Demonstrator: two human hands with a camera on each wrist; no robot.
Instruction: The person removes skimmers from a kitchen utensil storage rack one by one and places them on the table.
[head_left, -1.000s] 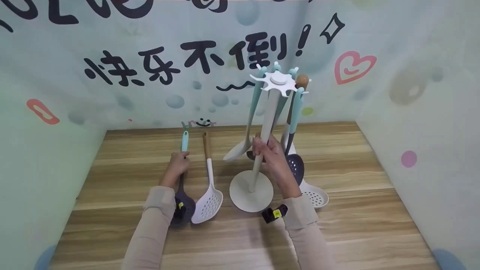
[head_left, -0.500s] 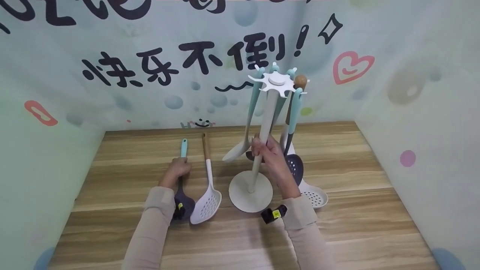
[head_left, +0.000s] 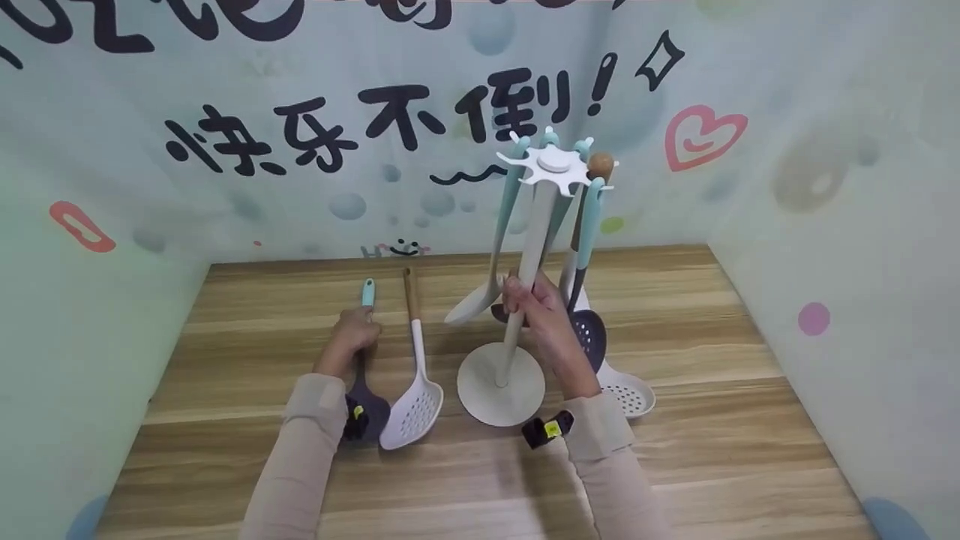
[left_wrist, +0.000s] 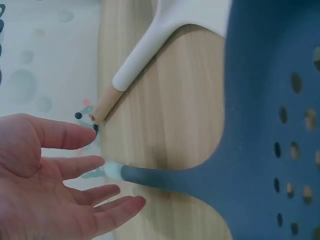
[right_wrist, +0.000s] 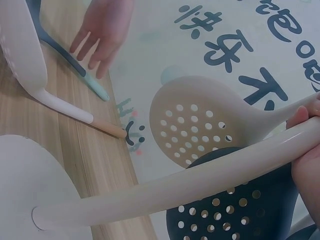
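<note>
My left hand hovers at the handle of a dark slotted turner with a light blue handle end. In the left wrist view its fingers are spread and nearly straight, apart from the turner. A white slotted turner with a wooden handle lies just right of it. My right hand grips the pole of a white utensil stand, which stands upright on a round base. From its hooked top hang several utensils, among them a white ladle, a dark slotted spoon and a white skimmer.
A wooden tabletop lies beneath everything. Printed cloth walls enclose it at the back and on both sides. A wooden-handled utensil hangs at the right of the stand's top.
The dark slotted turner has slid slightly toward me, with my left hand moving slightly alongside it, mostly in the first half second. My right hand and the stand hold still.
</note>
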